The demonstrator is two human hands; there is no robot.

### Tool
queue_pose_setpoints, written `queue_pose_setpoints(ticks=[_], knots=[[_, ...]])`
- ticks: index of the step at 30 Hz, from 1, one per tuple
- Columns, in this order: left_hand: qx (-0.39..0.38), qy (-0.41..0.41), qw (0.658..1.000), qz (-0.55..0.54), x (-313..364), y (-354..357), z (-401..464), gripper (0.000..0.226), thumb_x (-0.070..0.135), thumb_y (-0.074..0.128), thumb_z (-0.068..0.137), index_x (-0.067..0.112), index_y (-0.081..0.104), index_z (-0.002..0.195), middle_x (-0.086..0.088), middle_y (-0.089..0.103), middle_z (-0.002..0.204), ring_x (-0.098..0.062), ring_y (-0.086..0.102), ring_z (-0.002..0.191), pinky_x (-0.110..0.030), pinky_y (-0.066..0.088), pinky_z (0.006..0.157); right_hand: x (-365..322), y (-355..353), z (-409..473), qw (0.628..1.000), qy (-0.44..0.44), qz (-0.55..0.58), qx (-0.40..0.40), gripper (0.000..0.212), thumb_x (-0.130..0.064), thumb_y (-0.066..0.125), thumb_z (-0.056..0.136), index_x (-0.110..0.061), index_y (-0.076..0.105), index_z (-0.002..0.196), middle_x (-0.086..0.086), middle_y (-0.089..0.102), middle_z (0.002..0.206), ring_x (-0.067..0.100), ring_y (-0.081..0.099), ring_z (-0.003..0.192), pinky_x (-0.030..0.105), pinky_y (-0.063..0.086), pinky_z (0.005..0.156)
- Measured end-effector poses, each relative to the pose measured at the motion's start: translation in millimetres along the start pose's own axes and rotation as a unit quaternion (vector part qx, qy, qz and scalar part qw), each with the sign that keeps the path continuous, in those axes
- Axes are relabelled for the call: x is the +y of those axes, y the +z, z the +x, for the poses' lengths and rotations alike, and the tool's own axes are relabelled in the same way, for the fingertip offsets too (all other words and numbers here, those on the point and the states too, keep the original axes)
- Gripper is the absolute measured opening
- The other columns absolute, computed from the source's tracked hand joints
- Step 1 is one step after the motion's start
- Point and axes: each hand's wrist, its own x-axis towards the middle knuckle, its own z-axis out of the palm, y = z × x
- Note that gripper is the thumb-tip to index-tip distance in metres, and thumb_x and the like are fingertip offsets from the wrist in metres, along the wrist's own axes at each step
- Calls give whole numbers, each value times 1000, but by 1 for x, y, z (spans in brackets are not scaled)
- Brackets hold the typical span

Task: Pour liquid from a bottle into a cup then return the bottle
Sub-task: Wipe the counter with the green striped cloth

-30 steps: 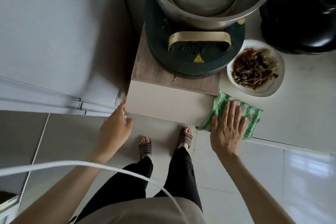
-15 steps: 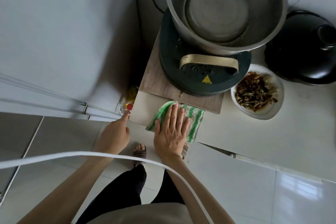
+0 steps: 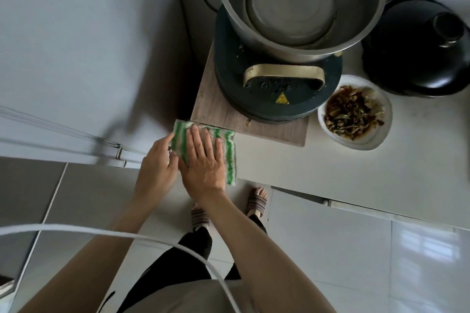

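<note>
A green-and-white striped cloth [image 3: 229, 155] lies at the left end of the white counter [image 3: 318, 173], by its front corner. My right hand [image 3: 203, 162] presses flat on the cloth with straight fingers. My left hand [image 3: 159, 168] is at the cloth's left edge, beside the right hand, fingers touching the cloth; whether they pinch it I cannot tell. No bottle and no cup show in this view.
A wooden board [image 3: 221, 114] carries a dark round cooker [image 3: 269, 99] with a steel bowl [image 3: 302, 5] on top. A white dish of dark cooked food [image 3: 356, 114] and a black pot lid [image 3: 419, 48] sit to the right. A white cable [image 3: 127, 235] arcs across the foreground.
My right hand has slid the cloth leftward along the counter to its left corner. My left hand has come up to meet the cloth's left edge. A small bottle seen earlier is out of sight.
</note>
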Motion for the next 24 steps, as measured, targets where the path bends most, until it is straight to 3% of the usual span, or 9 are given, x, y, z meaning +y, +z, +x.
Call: queue_pose_setpoints(ticks=[5,8,12,16,20,24], knots=[[-101,-56,993,12,10,15,0,32,18,39,101,6,52,127,-17,60,125,-33,57,113,-41,43,93,70,-20,-28,1000,10,27,11,66,-59,17,106,-29,-3,161,-10,-5,168,16,-9,156,48,-3,126],[-99,-77,992,17,18,22,-7,33,25,30,105,5,53,117,-21,64,115,-37,59,107,-40,42,86,127,-31,-65,997,75,13,33,66,-59,19,106,-30,-4,161,-9,-7,169,18,-13,155,48,-7,125],[-94,-91,991,20,18,28,-13,42,30,25,105,9,43,137,-20,63,124,-38,60,111,-43,44,90,219,-43,-127,973,223,27,61,67,-60,15,104,-30,-6,161,-6,-8,169,17,-15,155,50,-6,126],[-95,-86,992,19,17,28,-15,44,32,23,105,11,40,140,-18,61,129,-39,59,114,-44,45,93,286,-56,-173,942,328,45,61,75,-70,3,97,-31,-10,160,-7,-13,169,14,-17,154,51,-4,126],[-94,-80,992,15,18,27,-14,42,28,27,105,8,42,138,-22,63,123,-41,60,108,-44,45,88,292,-53,-168,927,365,58,65,78,-67,3,95,-25,-12,159,-2,-12,169,19,-14,155,53,-6,125],[-95,-103,990,-2,21,27,-15,45,30,27,105,10,38,144,-24,63,120,-42,60,107,-45,45,87,244,-38,-144,930,352,60,82,74,-59,3,99,-19,-9,160,3,-12,169,22,-15,155,53,-5,125]])
